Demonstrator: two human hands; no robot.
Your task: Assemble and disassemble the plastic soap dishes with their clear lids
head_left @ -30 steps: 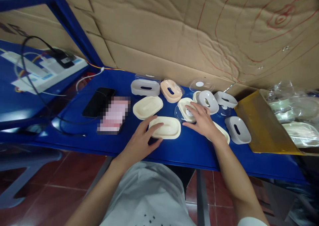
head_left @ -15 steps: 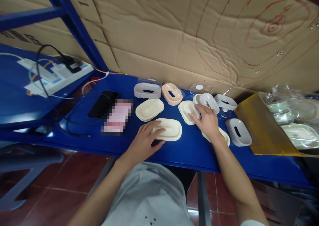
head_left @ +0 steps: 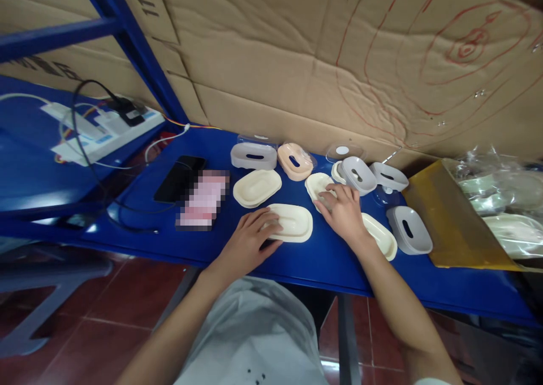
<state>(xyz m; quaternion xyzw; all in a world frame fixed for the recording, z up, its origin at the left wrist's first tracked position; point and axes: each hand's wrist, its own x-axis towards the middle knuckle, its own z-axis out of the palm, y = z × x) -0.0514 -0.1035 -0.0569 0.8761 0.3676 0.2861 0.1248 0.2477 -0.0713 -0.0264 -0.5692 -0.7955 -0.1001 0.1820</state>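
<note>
My left hand (head_left: 253,235) lies over the left end of a cream soap dish (head_left: 298,222), fingers on its top and thumb at its near edge. Curled over a second cream soap dish (head_left: 314,185) is my right hand (head_left: 343,208), its thumb and fingertips at the right side, hiding part of it. Behind my left hand sits another cream dish (head_left: 257,187). A further cream dish (head_left: 380,237) is partly covered by my right wrist. Grey slotted soap holders (head_left: 254,156), (head_left: 409,230) and a peach slotted holder (head_left: 296,161) stand around them.
At the right stands a cardboard box (head_left: 441,215) with plastic-wrapped dishes (head_left: 514,233). A black phone (head_left: 180,177), a blurred pink item (head_left: 206,199) and a cable lie left. A power strip (head_left: 106,133) sits beyond a blue frame post. Cardboard backs the blue table (head_left: 322,266).
My right hand has shifted slightly left and nearer, uncovering more of the cream dish by its wrist. My left hand stays on its dish. The view has shifted slightly.
</note>
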